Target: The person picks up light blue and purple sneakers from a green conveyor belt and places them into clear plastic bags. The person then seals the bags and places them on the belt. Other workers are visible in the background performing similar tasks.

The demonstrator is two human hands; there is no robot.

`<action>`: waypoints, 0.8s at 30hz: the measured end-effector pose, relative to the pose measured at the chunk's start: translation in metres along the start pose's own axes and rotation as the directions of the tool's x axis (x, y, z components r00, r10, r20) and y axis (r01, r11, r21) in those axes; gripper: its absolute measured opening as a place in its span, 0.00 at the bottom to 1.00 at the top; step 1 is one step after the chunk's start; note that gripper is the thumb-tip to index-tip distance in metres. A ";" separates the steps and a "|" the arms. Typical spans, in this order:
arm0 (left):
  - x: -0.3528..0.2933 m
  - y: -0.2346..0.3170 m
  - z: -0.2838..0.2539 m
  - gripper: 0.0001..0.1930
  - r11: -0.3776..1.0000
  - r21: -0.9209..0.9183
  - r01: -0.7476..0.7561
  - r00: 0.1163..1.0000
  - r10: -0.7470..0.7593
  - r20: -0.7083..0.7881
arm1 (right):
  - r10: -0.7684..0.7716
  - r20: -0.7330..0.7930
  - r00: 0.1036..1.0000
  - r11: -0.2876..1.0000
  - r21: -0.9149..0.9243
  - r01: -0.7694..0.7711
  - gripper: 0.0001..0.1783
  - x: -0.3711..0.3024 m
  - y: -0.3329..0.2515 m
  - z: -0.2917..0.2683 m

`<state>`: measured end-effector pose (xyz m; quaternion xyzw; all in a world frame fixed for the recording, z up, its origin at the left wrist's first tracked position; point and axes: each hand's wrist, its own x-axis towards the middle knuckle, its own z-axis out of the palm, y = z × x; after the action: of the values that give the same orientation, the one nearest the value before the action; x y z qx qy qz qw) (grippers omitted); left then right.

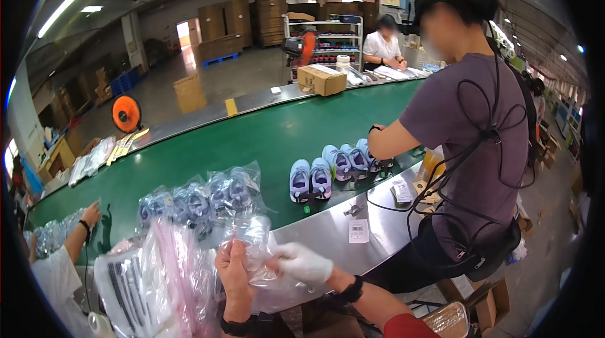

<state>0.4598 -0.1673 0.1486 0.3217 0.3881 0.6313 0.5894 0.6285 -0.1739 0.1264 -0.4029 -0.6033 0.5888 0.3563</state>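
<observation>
My left hand [234, 275], bare, pinches a clear plastic bag [255, 232] between thumb and fingers at the near edge of the line. From the right, my right hand [304, 262] in a white glove closes on the same bag; its fingertips are bare. Whether anything is inside this bag cannot be made out. Just beyond it, bagged blue sneakers [234, 190] lie on the green conveyor belt [271, 130]. Left of my hands lies a pile of flat clear bags [179, 275] with pink edges. Unbagged light-blue and purple sneakers [310, 180] stand on the belt ahead to the right.
A co-worker [469, 136] with cables down the back stands close at right, reaching over the belt. Another person's hand [91, 214] is at far left near more bagged shoes. A label card [359, 231] lies on the metal ledge. A cardboard box [321, 80] sits across the belt.
</observation>
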 end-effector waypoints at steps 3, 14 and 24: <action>-0.007 0.031 0.005 0.05 0.997 -0.023 -0.077 0.969 0.069 -0.239 | -0.322 -0.434 0.841 0.822 -0.568 0.022 0.07 -0.020 0.000 -0.041; -0.043 0.013 0.021 0.04 0.719 0.390 -0.575 0.804 0.409 0.431 | -0.648 0.145 0.747 0.253 -0.885 0.391 0.10 -0.012 -0.034 0.034; -0.062 0.026 0.002 0.04 0.517 0.630 -0.580 0.784 0.143 0.604 | -0.263 0.098 0.960 0.344 -0.920 0.188 0.10 0.048 -0.033 0.012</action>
<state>0.4548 -0.2284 0.1758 0.7689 0.3872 0.4038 0.3097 0.5953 -0.1351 0.1569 -0.4647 -0.8650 0.0846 0.1692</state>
